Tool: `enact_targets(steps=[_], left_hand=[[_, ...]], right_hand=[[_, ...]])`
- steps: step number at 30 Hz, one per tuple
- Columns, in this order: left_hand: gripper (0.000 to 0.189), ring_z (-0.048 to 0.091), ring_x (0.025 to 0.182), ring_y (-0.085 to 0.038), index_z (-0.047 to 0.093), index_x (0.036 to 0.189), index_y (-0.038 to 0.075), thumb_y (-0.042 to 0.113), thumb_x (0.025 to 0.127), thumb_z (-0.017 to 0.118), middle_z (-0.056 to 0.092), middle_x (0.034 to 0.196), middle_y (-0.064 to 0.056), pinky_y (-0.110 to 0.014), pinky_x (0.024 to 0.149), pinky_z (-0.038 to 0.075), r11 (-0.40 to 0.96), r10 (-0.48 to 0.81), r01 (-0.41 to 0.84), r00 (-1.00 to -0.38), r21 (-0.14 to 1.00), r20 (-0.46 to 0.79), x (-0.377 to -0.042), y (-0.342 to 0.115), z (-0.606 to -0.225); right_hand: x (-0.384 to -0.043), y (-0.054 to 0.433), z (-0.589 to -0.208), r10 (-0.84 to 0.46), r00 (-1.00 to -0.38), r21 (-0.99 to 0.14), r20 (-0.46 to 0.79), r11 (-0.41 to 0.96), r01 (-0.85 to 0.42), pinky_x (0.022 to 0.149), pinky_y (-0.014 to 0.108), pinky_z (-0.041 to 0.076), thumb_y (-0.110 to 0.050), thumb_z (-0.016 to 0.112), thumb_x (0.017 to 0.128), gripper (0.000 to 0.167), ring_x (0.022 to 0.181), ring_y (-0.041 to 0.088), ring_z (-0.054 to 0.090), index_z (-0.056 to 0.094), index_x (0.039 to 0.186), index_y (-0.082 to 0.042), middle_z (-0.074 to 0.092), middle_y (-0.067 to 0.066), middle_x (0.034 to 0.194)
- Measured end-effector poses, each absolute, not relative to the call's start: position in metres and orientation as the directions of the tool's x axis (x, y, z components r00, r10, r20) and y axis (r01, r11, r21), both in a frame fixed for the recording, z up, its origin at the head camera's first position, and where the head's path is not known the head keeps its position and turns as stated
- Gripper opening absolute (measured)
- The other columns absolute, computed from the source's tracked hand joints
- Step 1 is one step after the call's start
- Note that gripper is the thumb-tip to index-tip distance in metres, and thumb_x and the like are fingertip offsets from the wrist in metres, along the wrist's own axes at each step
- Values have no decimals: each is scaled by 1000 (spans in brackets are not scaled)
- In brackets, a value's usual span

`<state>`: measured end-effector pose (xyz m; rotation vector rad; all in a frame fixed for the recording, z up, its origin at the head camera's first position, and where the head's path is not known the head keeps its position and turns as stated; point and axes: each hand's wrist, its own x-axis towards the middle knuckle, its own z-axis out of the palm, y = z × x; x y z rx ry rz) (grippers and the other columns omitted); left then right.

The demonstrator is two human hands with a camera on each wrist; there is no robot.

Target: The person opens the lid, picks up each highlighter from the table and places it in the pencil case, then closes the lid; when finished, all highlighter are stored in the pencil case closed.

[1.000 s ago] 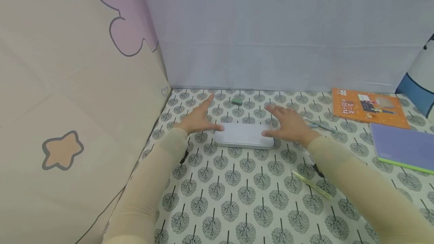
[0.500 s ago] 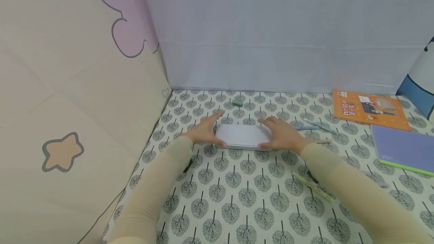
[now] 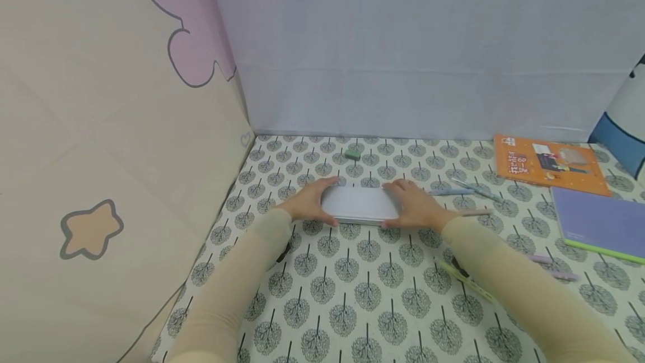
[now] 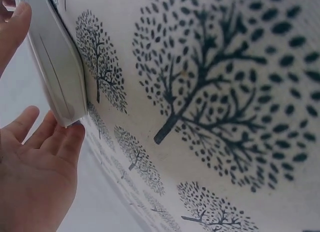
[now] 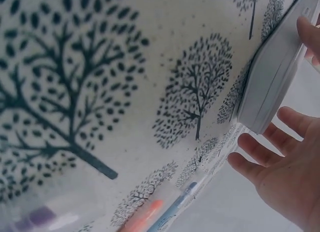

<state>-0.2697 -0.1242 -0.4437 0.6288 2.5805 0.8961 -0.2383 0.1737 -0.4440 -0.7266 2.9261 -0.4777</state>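
Note:
A flat white pencil case [image 3: 360, 203] lies lengthwise across the tree-print cloth, its lid down. My left hand [image 3: 311, 202] holds its left end, thumb at the front edge and fingers toward the back. At the opposite end, my right hand [image 3: 414, 205] grips in mirror fashion. The left wrist view shows the case [image 4: 57, 67] with a thin seam along its side and the left fingers [image 4: 52, 137] against its end corner. In the right wrist view, the right fingers [image 5: 262, 149] meet the other end of the case [image 5: 272, 77].
Right of the case lie a blue pen [image 3: 450, 191], a clear-barrelled pen [image 3: 478, 189], an orange pen [image 3: 476, 212], a yellow-green pen [image 3: 463, 279] and purple pens [image 3: 563, 275]. A green eraser [image 3: 352, 154] sits behind; an orange book [image 3: 549, 164] and purple notebook [image 3: 599, 220] lie far right.
Both hands have come down and inward from above the pencil case's ends to hold them. The case stays at about the same spot; more pens show beside the right arm.

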Motion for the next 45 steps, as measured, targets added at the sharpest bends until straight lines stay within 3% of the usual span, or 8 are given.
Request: enact_targets(steps=[4,12,25,39,45], left_hand=[[120,35,141,-23,27,154,21,33,55,93,31,158,-1,-43,118,28,707,509,307,-847,637,-156,-271,-124,-446],[114,44,133,-22,32,151,22,31,55,93,39,153,0,-41,113,36,716,499,295,-851,633,-167,-273,-124,-450],[110,43,135,-22,34,150,19,24,57,92,39,152,-2,-39,115,35,701,515,328,-847,634,-132,-276,-125,-458],[112,40,138,-22,31,151,19,29,58,92,38,153,-2,-38,118,30,715,519,357,-847,601,-113,-278,-127,-464],[112,43,134,-23,30,151,21,28,58,92,40,151,-2,-44,115,34,698,522,348,-846,625,-111,-280,-129,-467]], right_hand=[[-240,174,-448,-462,-886,-320,-30,844,-430,104,60,41,-63,79,64,108,130,40,43,37,146,-6,43,19,144],[-242,174,-449,-476,-879,-339,-26,831,-440,104,57,44,-61,80,63,110,127,38,45,37,145,-1,44,20,142],[-242,175,-445,-494,-869,-348,-18,818,-458,106,53,43,-56,82,65,104,122,36,50,42,142,2,49,21,137],[-249,178,-439,-536,-843,-353,-29,795,-493,102,51,47,-52,83,66,99,116,35,56,46,138,4,53,21,134],[-256,183,-436,-523,-852,-436,-14,770,-466,93,47,52,-50,78,73,81,108,31,60,55,133,-1,60,17,128]])
